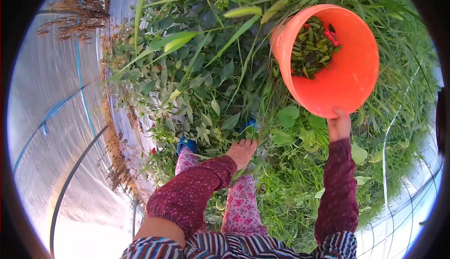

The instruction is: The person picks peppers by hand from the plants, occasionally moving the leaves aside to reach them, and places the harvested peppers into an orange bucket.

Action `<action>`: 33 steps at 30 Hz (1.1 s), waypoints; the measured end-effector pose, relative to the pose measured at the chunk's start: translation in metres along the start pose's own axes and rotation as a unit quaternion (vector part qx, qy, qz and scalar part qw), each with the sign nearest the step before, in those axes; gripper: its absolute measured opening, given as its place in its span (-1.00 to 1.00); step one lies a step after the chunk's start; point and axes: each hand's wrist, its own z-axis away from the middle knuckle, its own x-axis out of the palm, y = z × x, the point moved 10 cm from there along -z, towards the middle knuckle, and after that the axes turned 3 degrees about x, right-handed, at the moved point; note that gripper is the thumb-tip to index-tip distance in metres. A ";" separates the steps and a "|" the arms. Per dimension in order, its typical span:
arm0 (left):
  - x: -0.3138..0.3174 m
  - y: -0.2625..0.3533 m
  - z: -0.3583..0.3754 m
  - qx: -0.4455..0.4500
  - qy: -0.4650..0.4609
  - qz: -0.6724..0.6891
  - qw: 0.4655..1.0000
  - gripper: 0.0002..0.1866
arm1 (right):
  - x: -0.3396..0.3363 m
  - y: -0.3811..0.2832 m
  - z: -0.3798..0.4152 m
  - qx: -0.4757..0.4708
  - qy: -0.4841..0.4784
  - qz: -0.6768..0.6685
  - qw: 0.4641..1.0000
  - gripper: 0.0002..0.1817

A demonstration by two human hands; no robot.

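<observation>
My right hand (339, 127) is closed on the near rim of an orange bucket (349, 78), with the thumb showing on the inside. The bucket tilts toward me over the grass. In its far left part lies a heap of small green peppers (309, 50), with a few red peppers (331, 36) at its side. Held low in front of my legs, my left hand (242, 153) has its back turned up and its fingers stretched toward the leaves. Close beyond it grow leafy pepper plants (201, 81).
Tall grass (290, 179) fills the ground on the right, and long blades cross the plants. To the left are dried stalks (77, 13), dark hoops (70, 179) and plastic sheeting (51, 71). Blue shoes (187, 144) show among the plants below me. A white string (385, 165) runs along the right.
</observation>
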 end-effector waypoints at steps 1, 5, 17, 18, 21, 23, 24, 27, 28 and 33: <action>-0.015 -0.001 0.006 -0.002 -0.010 0.025 1.000 -0.42 | 0.011 0.019 -0.026 0.015 0.014 0.001 1.000 -0.58; -0.087 -0.022 0.004 0.029 0.081 0.078 0.993 -0.64 | -0.019 0.076 -0.109 0.063 0.157 0.066 0.983 -0.76; -0.232 -0.242 -0.014 -0.197 0.072 -0.228 0.951 -0.32 | -0.061 0.038 -0.090 0.009 0.183 0.197 0.963 -0.78; -0.225 -0.250 -0.009 -0.196 0.070 -0.231 0.950 -0.32 | -0.056 0.030 -0.092 0.010 0.185 0.194 0.963 -0.78; -0.192 -0.277 0.011 -0.276 0.022 -0.243 0.930 -0.34 | -0.053 0.027 -0.105 0.081 0.137 0.258 0.953 -0.75; -0.183 -0.277 0.015 -0.263 0.109 -0.242 0.928 -0.34 | -0.036 0.020 -0.090 0.085 0.123 0.246 0.958 -0.71; -0.176 -0.283 0.015 -0.262 0.107 -0.240 0.929 -0.34 | -0.023 0.022 -0.080 0.090 0.107 0.232 0.963 -0.67; -0.169 -0.292 0.016 -0.225 0.162 -0.272 0.922 -0.37 | -0.020 -0.004 -0.046 -0.046 0.211 0.402 0.890 -0.64; -0.175 -0.293 0.019 -0.223 0.165 -0.269 0.922 -0.37 | -0.004 -0.013 -0.027 -0.162 0.202 0.445 0.857 -0.68; -0.201 -0.289 0.024 -0.160 0.167 -0.241 0.943 -0.47 | 0.190 0.034 0.071 -0.352 -0.003 0.415 0.839 -0.77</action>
